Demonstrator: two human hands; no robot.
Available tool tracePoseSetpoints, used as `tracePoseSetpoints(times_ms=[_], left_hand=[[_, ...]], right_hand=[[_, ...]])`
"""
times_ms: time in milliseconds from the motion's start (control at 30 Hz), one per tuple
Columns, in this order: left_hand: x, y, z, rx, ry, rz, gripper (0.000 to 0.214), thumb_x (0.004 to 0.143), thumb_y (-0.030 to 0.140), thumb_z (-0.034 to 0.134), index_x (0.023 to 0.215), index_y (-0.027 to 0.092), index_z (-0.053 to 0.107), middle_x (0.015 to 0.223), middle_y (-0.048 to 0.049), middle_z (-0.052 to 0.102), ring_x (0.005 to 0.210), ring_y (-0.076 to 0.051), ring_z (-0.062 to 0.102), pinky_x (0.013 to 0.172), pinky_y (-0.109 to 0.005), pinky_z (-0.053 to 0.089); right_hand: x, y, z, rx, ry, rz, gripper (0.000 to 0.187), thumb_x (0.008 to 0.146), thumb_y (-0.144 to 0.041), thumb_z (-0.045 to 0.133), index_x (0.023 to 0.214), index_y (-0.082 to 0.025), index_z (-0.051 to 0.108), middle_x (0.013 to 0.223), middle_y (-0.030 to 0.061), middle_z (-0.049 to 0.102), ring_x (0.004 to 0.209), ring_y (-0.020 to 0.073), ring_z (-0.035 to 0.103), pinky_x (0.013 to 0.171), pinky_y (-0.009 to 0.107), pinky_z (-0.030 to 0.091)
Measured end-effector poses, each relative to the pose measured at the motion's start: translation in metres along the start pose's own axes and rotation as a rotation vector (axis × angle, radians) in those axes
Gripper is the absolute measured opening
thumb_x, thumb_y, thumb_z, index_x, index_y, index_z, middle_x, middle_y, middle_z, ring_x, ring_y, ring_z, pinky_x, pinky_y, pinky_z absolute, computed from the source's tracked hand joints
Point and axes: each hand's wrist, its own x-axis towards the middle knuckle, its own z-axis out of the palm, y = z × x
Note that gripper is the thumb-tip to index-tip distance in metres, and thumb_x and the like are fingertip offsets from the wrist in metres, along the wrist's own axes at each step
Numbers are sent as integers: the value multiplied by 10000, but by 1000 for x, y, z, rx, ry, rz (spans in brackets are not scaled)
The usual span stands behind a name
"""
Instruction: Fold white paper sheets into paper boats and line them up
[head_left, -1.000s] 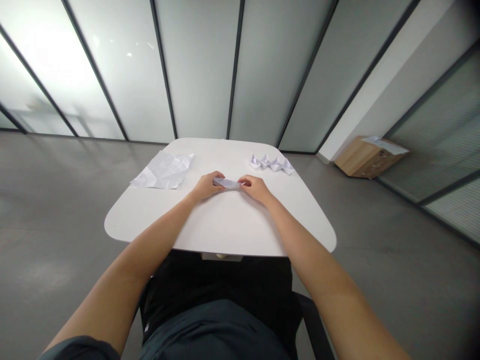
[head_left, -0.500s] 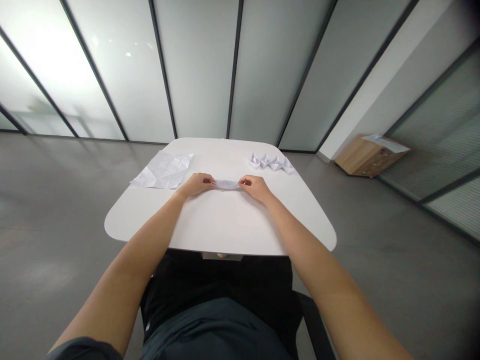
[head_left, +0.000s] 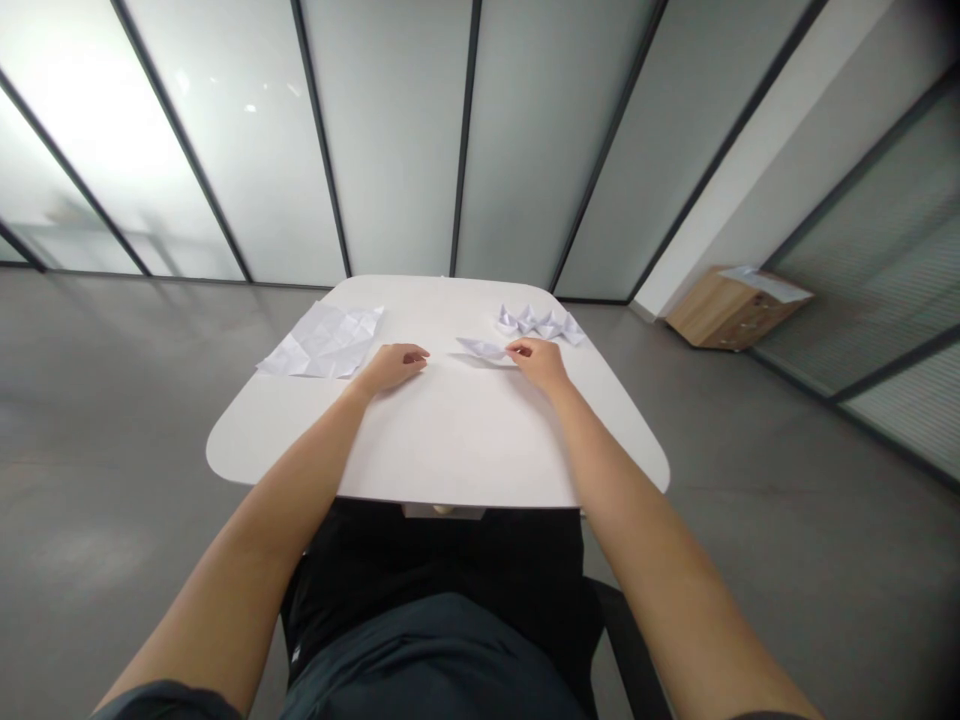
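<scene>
My right hand (head_left: 537, 364) pinches the right end of a flat folded white paper boat (head_left: 484, 349), which lies low over the white table top (head_left: 450, 450). Just beyond it stands a row of several small folded paper boats (head_left: 536, 323), close to my right fingertips but apart from them. My left hand (head_left: 394, 367) rests on the table holding nothing, its fingers slightly curled. Further left lies a creased, unfolded sheet of white paper (head_left: 322, 342), a short way from my left hand.
The rounded table stands on a grey polished floor, with frosted glass panels in dark frames beyond it. A low wooden cabinet (head_left: 731, 310) with paper on top sits at the far right. A black chair arm (head_left: 630, 640) shows beside my lap.
My hands have parted. The left hand let go of the folded paper and moved left, while the right hand carried the paper to the right and forward, towards the row of boats.
</scene>
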Motion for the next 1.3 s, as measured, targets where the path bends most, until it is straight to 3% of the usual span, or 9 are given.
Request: tracePoseSetpoints(times_ms=[67, 233, 467, 633, 800, 900, 1100, 1200, 1300], left_hand=[[0, -1, -1, 51, -16, 10, 297, 871, 404, 683, 1071, 231, 818, 1020, -57, 816, 932, -225, 742, 914, -325, 561], [1, -4, 0, 55, -25, 11, 302, 892, 397, 673, 1102, 236, 819, 1046, -48, 818, 948, -218, 745, 926, -315, 565], [3, -6, 0, 97, -59, -3, 306, 918, 373, 662, 1144, 230, 810, 1076, -39, 818, 975, -208, 748, 949, -303, 567], [1, -3, -1, 110, -63, -7, 292, 924, 359, 669, 1143, 233, 814, 1085, -37, 819, 983, -205, 749, 956, -292, 567], [1, -2, -3, 163, -37, 15, 270, 932, 341, 661, 1118, 230, 822, 1056, -34, 824, 958, -211, 752, 922, -292, 562], [1, -4, -13, 255, 51, -14, 259, 947, 298, 633, 1110, 234, 824, 1085, -39, 823, 1008, -234, 749, 947, -317, 545], [-10, -23, -53, 487, 338, -221, 280, 996, 281, 584, 1163, 216, 800, 1151, -88, 796, 1078, -279, 700, 1023, -388, 469], [-18, -38, -67, 502, 305, -395, 336, 989, 322, 644, 1267, 162, 745, 1254, -131, 752, 1143, -278, 638, 1059, -415, 427], [-21, -43, -68, 484, 228, -435, 363, 940, 386, 726, 1215, 153, 767, 1173, -133, 779, 1083, -267, 645, 993, -375, 461]], right_hand=[[3, 17, -19, -94, 65, 35, 175, 841, -242, 701, 944, -209, 838, 932, 66, 823, 815, 237, 719, 837, 358, 541], [-2, 61, -59, -271, 222, 218, 262, 855, -200, 636, 1005, -169, 849, 1009, 127, 825, 908, 271, 728, 895, 382, 534], [-10, 105, -69, -341, 374, 434, 353, 828, -168, 567, 1042, -158, 846, 1054, 136, 820, 985, 297, 741, 945, 431, 556], [-11, 104, -68, -317, 425, 433, 414, 782, -157, 551, 1087, -171, 831, 1083, 115, 810, 1012, 294, 725, 985, 439, 542], [-8, 79, -69, -332, 591, 373, 398, 786, -162, 520, 1052, -165, 816, 1064, 132, 802, 980, 292, 716, 977, 436, 531], [-4, 59, -60, -266, 515, 242, 332, 839, -209, 537, 1014, -157, 814, 1038, 131, 808, 934, 278, 719, 954, 415, 534], [-1, 22, -15, -116, 145, 75, 271, 844, -220, 605, 989, -184, 831, 1017, 76, 826, 761, 214, 698, 874, 368, 553], [-3, 9, 4, -77, 2, 24, 260, 845, -206, 622, 991, -206, 836, 1006, 50, 830, 752, 198, 696, 881, 358, 557], [-5, 3, 13, -71, -63, 24, 254, 856, -201, 624, 989, -207, 841, 978, 49, 831, 747, 199, 692, 851, 353, 565]])
